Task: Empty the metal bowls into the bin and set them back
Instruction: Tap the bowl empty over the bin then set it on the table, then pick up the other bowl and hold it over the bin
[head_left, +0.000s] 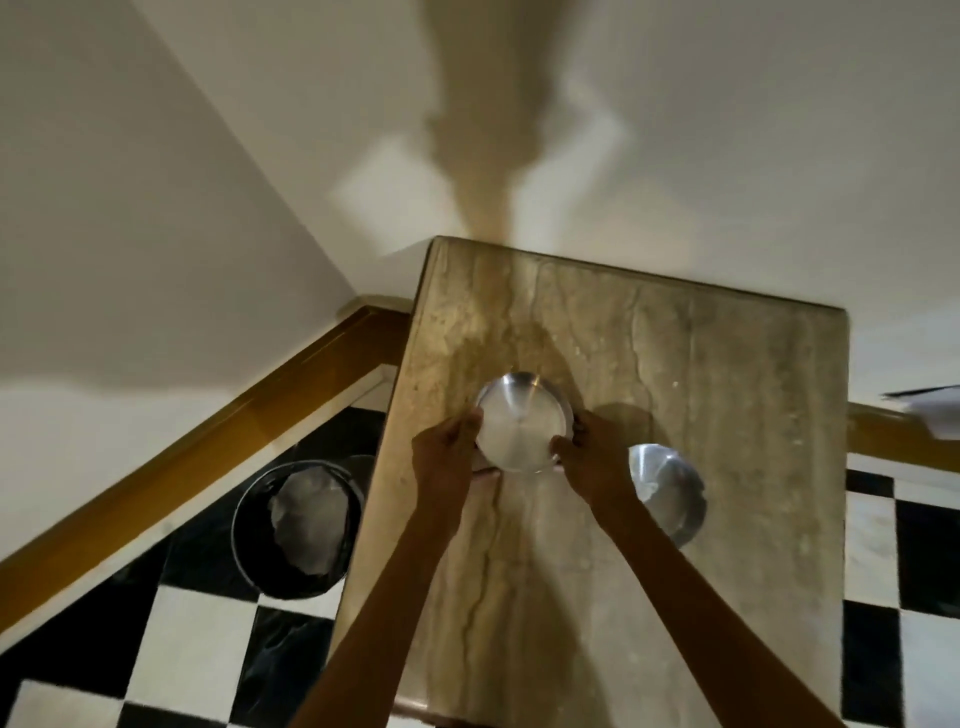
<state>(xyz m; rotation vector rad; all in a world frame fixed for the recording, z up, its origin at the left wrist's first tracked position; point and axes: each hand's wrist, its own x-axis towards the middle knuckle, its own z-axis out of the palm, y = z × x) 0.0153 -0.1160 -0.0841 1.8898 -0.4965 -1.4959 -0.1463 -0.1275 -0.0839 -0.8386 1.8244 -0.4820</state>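
A round metal bowl (522, 421) is over the middle of the marble table (701, 374), tilted slightly toward me, with a pale inside. My left hand (449, 449) grips its left rim and my right hand (589, 449) grips its right rim. A second metal bowl (670, 491) rests on the table just right of my right forearm, partly hidden by it. The dark round bin (296, 525) stands on the floor left of the table, lined with a pale bag.
A black-and-white checkered floor (197, 639) surrounds the table. A brown wooden skirting (208, 441) runs along the white wall behind the bin. Something pale (935, 410) juts in at the right edge.
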